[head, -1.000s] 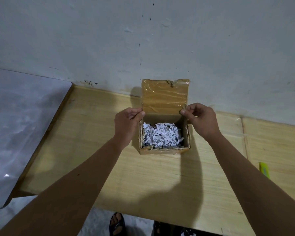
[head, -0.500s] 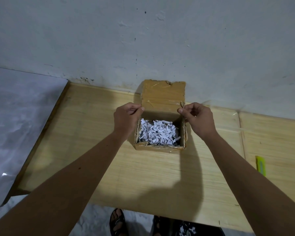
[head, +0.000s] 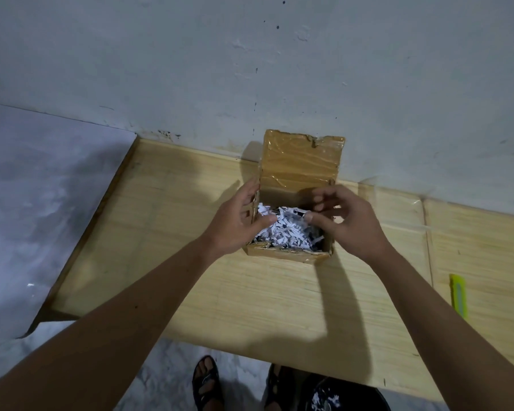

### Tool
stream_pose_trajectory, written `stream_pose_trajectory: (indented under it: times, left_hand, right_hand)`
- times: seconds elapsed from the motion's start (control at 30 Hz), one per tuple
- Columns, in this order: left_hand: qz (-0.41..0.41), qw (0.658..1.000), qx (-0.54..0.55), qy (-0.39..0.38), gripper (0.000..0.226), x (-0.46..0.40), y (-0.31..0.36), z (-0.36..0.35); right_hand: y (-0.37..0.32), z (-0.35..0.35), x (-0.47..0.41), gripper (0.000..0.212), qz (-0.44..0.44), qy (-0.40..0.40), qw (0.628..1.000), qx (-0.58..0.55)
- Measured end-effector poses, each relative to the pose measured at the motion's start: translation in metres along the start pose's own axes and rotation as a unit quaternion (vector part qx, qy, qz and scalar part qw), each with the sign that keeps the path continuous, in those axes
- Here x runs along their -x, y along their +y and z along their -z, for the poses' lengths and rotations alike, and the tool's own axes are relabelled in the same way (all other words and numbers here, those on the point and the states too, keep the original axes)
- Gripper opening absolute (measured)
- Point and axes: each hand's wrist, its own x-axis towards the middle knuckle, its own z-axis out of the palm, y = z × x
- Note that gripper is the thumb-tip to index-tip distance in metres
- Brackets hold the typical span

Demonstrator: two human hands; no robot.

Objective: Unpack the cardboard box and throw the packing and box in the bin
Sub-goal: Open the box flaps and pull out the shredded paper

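Note:
A small cardboard box (head: 288,255) wrapped in brown tape stands open on the wooden table (head: 250,292), its lid (head: 301,161) tipped up against the wall. White shredded paper (head: 282,232) fills it. My left hand (head: 235,221) rests against the box's left wall, thumb over the paper, fingers spread. My right hand (head: 341,218) hovers over the right side of the opening with its fingers apart and curled, thumb touching the shreds. Neither hand grips anything that I can see. Whatever lies under the paper is hidden.
A yellow-green utility knife (head: 459,296) lies on the table at the right. The wall (head: 250,69) runs directly behind the box. The table's left edge (head: 92,229) drops to the floor. My sandalled feet (head: 205,381) show below the front edge, beside a dark container (head: 327,394) holding white scraps.
Both hands let go of the box's top corners and moved inward and down over the shredded paper, fingers spreading. The lid stays up against the wall.

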Motion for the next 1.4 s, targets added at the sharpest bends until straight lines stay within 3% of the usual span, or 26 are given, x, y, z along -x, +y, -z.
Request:
stream_pose_trajectory:
  times: [0.13, 0.27, 0.47, 0.73, 1.03, 1.27, 1.4]
  left_hand:
    - [0.003, 0.999, -0.019, -0.05, 0.115, 0.003, -0.008, 0.004]
    - [-0.008, 0.993, -0.063, -0.098, 0.138, 0.004, -0.018, 0.011]
    - [-0.008, 0.994, -0.056, -0.092, 0.139, 0.005, -0.02, 0.014]
    - [-0.025, 0.994, -0.058, -0.085, 0.14, 0.003, -0.015, 0.011]
    - [-0.046, 0.991, -0.082, -0.091, 0.139, -0.003, -0.024, 0.01]
    - [-0.056, 0.992, -0.083, -0.08, 0.139, -0.003, -0.024, 0.015]
    - [-0.054, 0.991, -0.09, -0.082, 0.138, 0.0, -0.026, 0.013]
  right_hand:
    - [0.001, -0.012, -0.009, 0.082, -0.009, -0.179, 0.972, 0.15]
    - [0.001, -0.012, -0.027, 0.101, -0.01, -0.244, 0.934, 0.261]
    - [-0.007, -0.013, -0.041, 0.095, 0.01, -0.303, 0.894, 0.33]
    - [-0.009, -0.029, -0.042, 0.078, 0.053, -0.326, 0.861, 0.387]
    - [0.003, -0.049, -0.035, 0.073, 0.053, -0.287, 0.834, 0.468]
    - [0.003, -0.051, -0.037, 0.055, 0.074, -0.254, 0.857, 0.441]
    - [0.008, -0.048, -0.036, 0.055, 0.044, -0.237, 0.878, 0.414]
